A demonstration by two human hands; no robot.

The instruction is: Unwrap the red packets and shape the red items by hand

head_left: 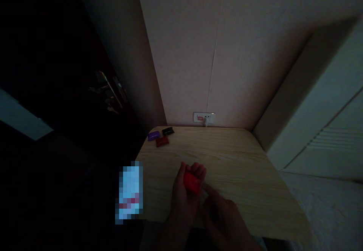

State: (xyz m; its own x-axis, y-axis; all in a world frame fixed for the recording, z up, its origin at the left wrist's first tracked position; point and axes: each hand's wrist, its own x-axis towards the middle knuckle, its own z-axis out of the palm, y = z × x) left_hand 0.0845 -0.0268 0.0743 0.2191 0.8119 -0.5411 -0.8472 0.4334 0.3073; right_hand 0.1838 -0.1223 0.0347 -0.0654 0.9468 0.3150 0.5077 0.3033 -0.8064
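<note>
A small bright red packet (191, 183) lies in the palm of my left hand (181, 196), which is turned up with its fingers curled around it. My right hand (224, 215) is just to the right, its index finger stretched out to the packet's right edge and its thumb apart from that finger. Low light blurs the fingertip, so the exact contact is hard to make out. On the far left corner of the wooden table (232, 156) lie a purple packet (154, 135), a black packet (168, 131) and a dark red packet (162, 141).
Behind the table, a wall socket (203, 118) has a plug and a cord running up the wall. A dark door with a handle and keys (112, 105) stands at left. A pale cabinet (320, 122) stands at right. A pixelated bright patch (130, 190) shows beside the table's left edge.
</note>
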